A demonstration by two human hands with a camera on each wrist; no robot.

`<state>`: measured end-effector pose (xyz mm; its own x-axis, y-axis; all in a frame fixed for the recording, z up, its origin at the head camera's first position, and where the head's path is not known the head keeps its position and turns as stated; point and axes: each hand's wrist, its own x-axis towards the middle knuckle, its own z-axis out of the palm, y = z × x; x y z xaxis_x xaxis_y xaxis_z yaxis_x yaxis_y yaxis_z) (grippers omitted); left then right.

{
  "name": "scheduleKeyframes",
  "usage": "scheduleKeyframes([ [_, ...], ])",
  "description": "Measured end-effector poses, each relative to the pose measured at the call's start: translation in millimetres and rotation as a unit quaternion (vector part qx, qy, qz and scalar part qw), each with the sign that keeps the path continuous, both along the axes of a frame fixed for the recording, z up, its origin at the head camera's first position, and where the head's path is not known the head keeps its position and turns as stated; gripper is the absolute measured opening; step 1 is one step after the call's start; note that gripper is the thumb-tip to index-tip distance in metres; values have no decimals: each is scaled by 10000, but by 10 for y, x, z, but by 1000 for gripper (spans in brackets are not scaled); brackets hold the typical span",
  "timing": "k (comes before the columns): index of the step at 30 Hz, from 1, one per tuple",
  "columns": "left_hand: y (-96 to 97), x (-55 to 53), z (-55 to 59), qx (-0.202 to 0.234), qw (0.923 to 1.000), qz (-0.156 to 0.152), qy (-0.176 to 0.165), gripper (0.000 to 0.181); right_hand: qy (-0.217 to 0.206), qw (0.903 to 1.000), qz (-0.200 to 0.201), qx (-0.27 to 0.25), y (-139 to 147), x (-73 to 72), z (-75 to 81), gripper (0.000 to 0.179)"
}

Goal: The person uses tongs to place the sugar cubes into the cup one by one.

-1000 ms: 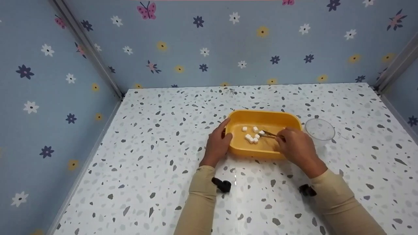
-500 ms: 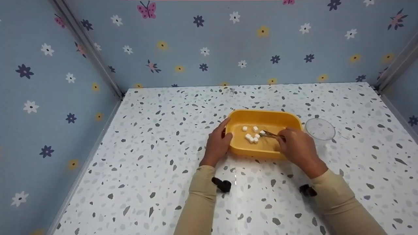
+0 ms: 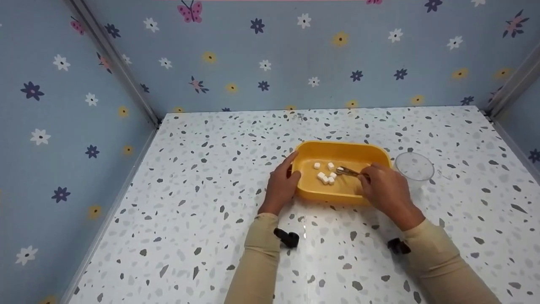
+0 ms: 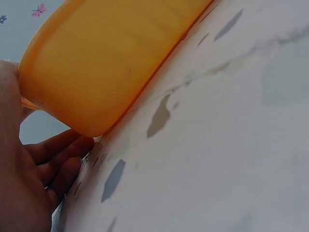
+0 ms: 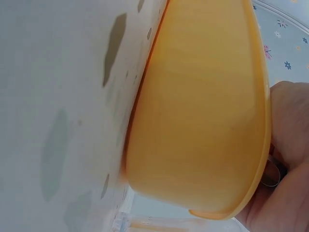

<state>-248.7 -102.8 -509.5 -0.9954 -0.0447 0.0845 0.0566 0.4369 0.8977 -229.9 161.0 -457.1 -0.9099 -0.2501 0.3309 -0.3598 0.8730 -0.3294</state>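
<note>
A yellow plastic tub (image 3: 325, 196) sits on the speckled table with several small white cubes (image 3: 321, 175) on its floor. My left hand (image 3: 282, 185) grips the tub's left end, thumb at the rim; the left wrist view shows other fingers (image 4: 63, 157) by its outer wall. My right hand (image 3: 386, 188) reaches over the right side and holds small metal tongs (image 3: 350, 172), whose tips are together at one white cube (image 3: 340, 169). In the right wrist view the tongs' bent end (image 5: 273, 171) shows within the hand, and the tub wall hides the tips.
A clear round container (image 3: 414, 166) stands just right of the tub, near my right hand. Behind the table rises a blue flowered wall (image 3: 278, 55), with another panel (image 3: 63, 139) at the left. Black wrist cameras (image 3: 287, 238) hang from both sleeves.
The tongs' tips, parted a second ago, have come together at the cube, which has shifted slightly right. The left hand and the tub have stayed in place.
</note>
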Motion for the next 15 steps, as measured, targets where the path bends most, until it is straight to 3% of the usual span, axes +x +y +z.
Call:
scheduleKeyframes([
  [15,8,-15,-16,78,10000,-20,15,58,332,9994,60,1,34,12,-21,15],
])
